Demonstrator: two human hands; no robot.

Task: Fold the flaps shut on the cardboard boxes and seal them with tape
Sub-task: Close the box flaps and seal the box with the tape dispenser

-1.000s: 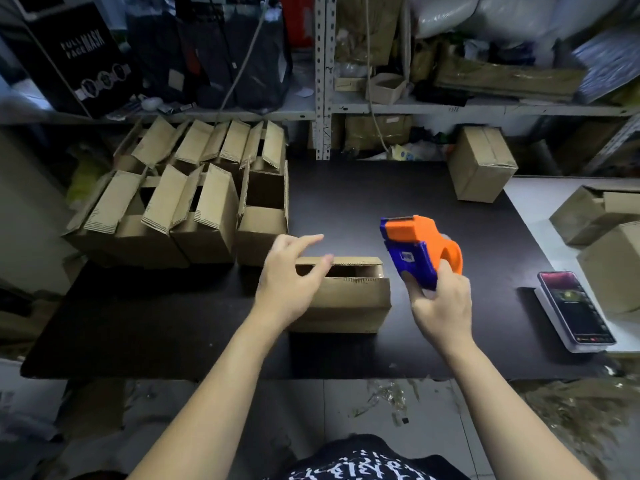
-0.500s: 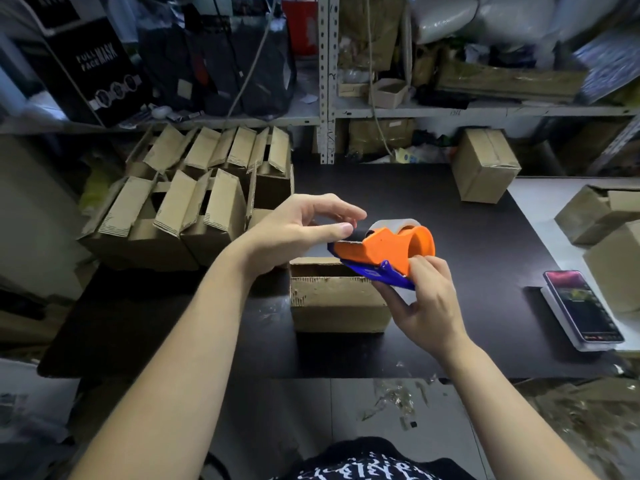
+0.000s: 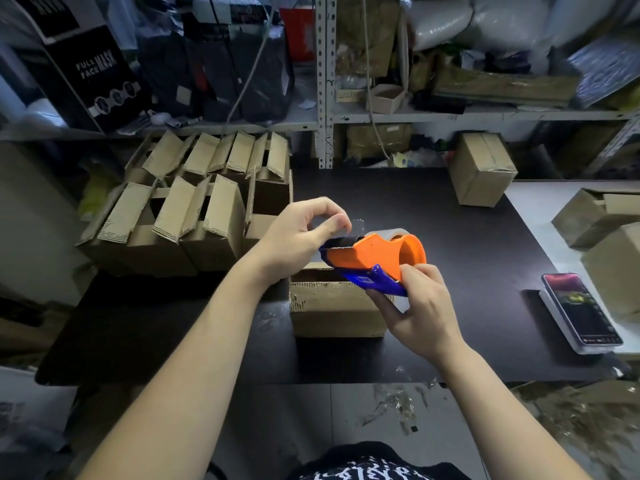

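Change: The left hand has lifted off the small brown cardboard box and moved up to the orange and blue plastic tape dispenser. The right hand has tipped the dispenser from upright to nearly flat, above the box.
Left fingers: Thumb and forefinger pinch the clear tape end at the dispenser's front edge. The other fingers are curled.
Right fingers: Curled round the dispenser's rear and blue underside.
Task item location: The box sits on the black tabletop, directly below the dispenser. Neither hand touches it. Its top is mostly hidden, so flap position cannot be told.
Meaning: Work has probably passed from holding the flaps to drawing out tape. Sealing of this box has likely not begun.
Remaining stock: Brown cardboard boxes with raised flaps stand grouped at the left. One closed brown box stands at the rear right.
Legible text: "FULL FACE MASK", white on the black carton on the shelf.
Illegible: The label on the dispenser's blue part and the lit phone screen are too small to read.
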